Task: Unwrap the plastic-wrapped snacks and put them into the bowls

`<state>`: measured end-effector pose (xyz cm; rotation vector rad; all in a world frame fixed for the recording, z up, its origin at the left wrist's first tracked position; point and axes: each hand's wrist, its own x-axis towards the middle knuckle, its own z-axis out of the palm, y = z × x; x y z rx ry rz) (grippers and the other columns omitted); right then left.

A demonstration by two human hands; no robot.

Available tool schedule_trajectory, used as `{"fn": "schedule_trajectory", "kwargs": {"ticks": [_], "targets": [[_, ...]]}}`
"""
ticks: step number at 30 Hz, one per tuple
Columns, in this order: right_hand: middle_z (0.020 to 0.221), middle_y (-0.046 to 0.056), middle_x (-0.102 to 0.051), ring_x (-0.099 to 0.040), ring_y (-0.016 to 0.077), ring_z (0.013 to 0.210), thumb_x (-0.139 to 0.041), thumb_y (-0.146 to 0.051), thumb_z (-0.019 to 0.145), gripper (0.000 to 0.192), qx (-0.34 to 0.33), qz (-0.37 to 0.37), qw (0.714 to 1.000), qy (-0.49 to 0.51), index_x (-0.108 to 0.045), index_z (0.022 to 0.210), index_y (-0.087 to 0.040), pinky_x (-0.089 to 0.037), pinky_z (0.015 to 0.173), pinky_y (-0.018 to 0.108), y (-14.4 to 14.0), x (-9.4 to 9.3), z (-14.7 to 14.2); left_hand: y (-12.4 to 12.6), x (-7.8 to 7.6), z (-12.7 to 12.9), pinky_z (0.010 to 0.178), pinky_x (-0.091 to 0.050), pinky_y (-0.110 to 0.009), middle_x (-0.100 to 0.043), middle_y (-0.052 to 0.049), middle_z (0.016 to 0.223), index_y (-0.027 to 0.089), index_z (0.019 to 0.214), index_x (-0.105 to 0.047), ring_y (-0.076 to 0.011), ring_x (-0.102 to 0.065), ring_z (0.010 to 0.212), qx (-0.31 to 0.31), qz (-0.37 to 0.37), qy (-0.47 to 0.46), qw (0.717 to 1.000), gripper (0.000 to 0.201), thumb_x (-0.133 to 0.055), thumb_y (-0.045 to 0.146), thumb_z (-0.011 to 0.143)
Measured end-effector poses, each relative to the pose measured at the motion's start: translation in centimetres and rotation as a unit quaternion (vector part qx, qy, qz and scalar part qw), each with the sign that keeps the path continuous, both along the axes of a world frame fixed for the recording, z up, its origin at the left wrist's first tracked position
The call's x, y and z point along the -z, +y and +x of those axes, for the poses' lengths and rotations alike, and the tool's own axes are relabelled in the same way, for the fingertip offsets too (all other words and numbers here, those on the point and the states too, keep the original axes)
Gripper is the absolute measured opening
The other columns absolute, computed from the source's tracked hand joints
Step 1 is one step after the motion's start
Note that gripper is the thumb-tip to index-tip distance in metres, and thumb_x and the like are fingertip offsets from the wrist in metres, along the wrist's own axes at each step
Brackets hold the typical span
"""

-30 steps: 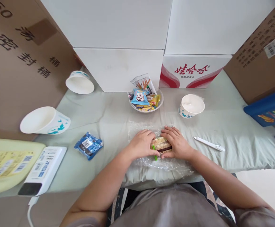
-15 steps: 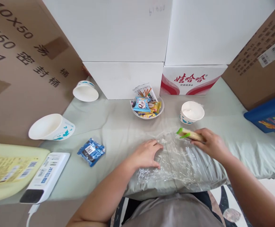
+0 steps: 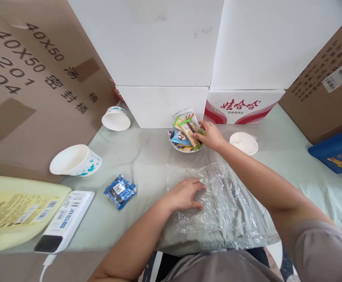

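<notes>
From where I stand, the right hand (image 3: 213, 136) is out over the far side of the cloth (image 3: 147, 164), with its thumb and fingers at the right edge of a green-ended biscuit packet (image 3: 191, 135). The fingers are bent and parted, but I cannot tell whether they grip the packet or only touch it. The packet lies slanted on top of the pile in a shallow bowl (image 3: 185, 151), its near end close to the rim. Another green-edged wrapper (image 3: 177, 123) shows just left of it, partly covered, along with a light blue packet (image 3: 179, 136).

The left hand (image 3: 185, 194) rests nearer the person, palm down, holding nothing, thumb apart from the loosely curved fingers. It touches the left part of a clear plastic sheet (image 3: 223, 196), spread wrinkled over the near edge.

To my eye, a light touch suits this best. The pile looks loose and heaped, so pressing down could tip a wrapper over the rim; the packet seems best steadied against its neighbours until it bears its own weight, and the fingers best lifted straight up. The forearm passes close to a paper cup (image 3: 243, 143) on the right, so a sideways swing risks knocking it.
</notes>
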<state>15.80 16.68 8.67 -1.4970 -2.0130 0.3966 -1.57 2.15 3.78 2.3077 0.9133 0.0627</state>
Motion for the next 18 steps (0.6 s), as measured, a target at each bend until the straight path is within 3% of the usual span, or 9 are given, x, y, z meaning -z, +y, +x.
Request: {"fn": "schedule_trajectory", "kwargs": {"ticks": [4, 7, 9, 11, 13, 15, 18], "targets": [[0.121, 0.017, -0.06, -0.051, 0.0318, 0.115, -0.066, -0.032, 0.08, 0.05, 0.01, 0.064, 0.998, -0.023, -0.055, 0.125, -0.012, -0.041, 0.099, 0.047, -1.5, 1.3, 0.9, -0.2, 0.3, 0.0, 0.089, -0.048, -0.036, -0.063, -0.006, 0.11, 0.022, 0.12, -0.062, -0.0254, -0.062, 0.102, 0.002, 0.026, 0.005, 1.0, 0.057, -0.08, 0.043, 0.07], [0.117, 0.014, -0.062, -0.053, 0.0297, 0.112, -0.057, -0.031, 0.087, 0.036, -0.014, 0.155, 0.988, -0.007, -0.057, 0.12, -0.016, -0.041, 0.098, 0.047, -5.5, 2.3, 2.3, -0.3, 0.4, 0.0, 0.087, -0.049, -0.035, -0.063, -0.006, 0.108, 0.022, 0.12, -0.062, -0.0248, -0.062, 0.101, 0.003, 0.033, 0.002, 0.999, 0.057, -0.08, 0.042, 0.07], [0.112, 0.013, -0.064, -0.056, 0.0269, 0.107, -0.051, -0.032, 0.092, 0.03, -0.043, 0.172, 0.984, 0.001, -0.057, 0.118, -0.018, -0.044, 0.094, 0.044, -9.0, 3.2, 3.4, -0.4, 0.3, 0.0, 0.086, -0.05, -0.034, -0.063, -0.005, 0.106, 0.022, 0.119, -0.062, -0.024, -0.062, 0.1, 0.003, 0.036, 0.001, 0.999, 0.055, -0.08, 0.041, 0.07], [0.11, 0.011, -0.065, -0.057, 0.0245, 0.106, -0.047, -0.032, 0.096, 0.029, -0.102, 0.139, 0.985, -0.026, -0.058, 0.119, -0.019, -0.046, 0.093, 0.042, -12.7, 4.7, 4.6, -0.5, 0.3, 0.0, 0.085, -0.051, -0.033, -0.063, -0.005, 0.106, 0.022, 0.118, -0.062, -0.023, -0.062, 0.099, 0.0, 0.042, -0.002, 0.999, 0.052, -0.08, 0.038, 0.071], [0.121, 0.013, -0.063, -0.053, 0.0264, 0.117, -0.047, -0.037, 0.096, 0.036, -0.163, 0.094, 0.976, -0.106, -0.057, 0.125, -0.019, -0.042, 0.099, 0.045, -15.9, 6.4, 5.8, -0.6, 0.3, 0.1, 0.087, -0.051, -0.033, -0.063, -0.005, 0.108, 0.023, 0.117, -0.063, -0.0219, -0.062, 0.1, -0.006, 0.055, -0.019, 0.998, 0.048, -0.078, 0.036, 0.074], [0.139, 0.016, -0.052, -0.037, 0.0343, 0.135, -0.05, -0.05, 0.092, 0.056, -0.131, 0.056, 0.97, -0.195, -0.051, 0.137, -0.017, -0.032, 0.108, 0.055, -18.0, 8.0, 6.8, -0.6, 0.6, 0.2, 0.093, -0.05, -0.035, -0.062, -0.007, 0.113, 0.022, 0.117, -0.063, -0.0231, -0.06, 0.106, -0.035, 0.091, -0.031, 0.995, 0.047, -0.077, 0.036, 0.075], [0.155, 0.018, -0.032, -0.013, 0.0437, 0.145, -0.052, -0.066, 0.084, 0.083, -0.035, 0.01, 0.961, -0.273, -0.039, 0.148, -0.015, -0.019, 0.112, 0.063, -19.0, 9.5, 7.4, 0.0, 1.5, 0.2, 0.107, -0.04, -0.049, -0.053, -0.014, 0.135, 0.021, 0.13, -0.057, -0.0336, -0.047, 0.128, -0.119, 0.165, 0.021, 0.979, 0.061, -0.076, 0.044, 0.076]]}}
